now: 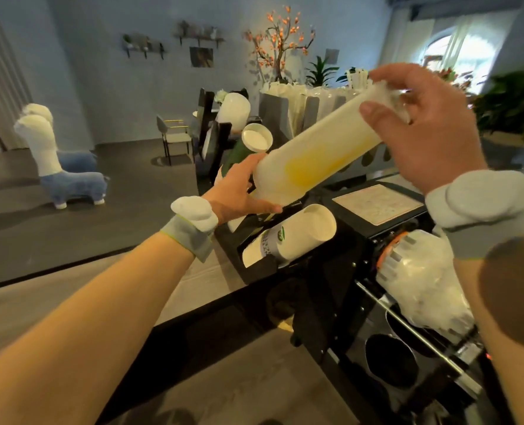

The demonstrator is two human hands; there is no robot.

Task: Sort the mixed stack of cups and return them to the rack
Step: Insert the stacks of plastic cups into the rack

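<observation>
Stack of cups [315, 157]: white, yellow-tinted, held tilted between our hands above the black rack [254, 268]. Left hand [239, 191] closed around its lower end. Below that grip, a sleeve of printed cups [288, 237] in the rack. Right hand [423, 127] pinches the upper end.

Your way down to the black rack [254, 271] is partly blocked: the long stack of cups [318, 154] spans the space above it, a paper cup stack [297, 234] fills the near slot, and a green cup stack [248, 142] juts up behind. Left of the rack, above the wooden counter [193, 280], you have open room.
</observation>
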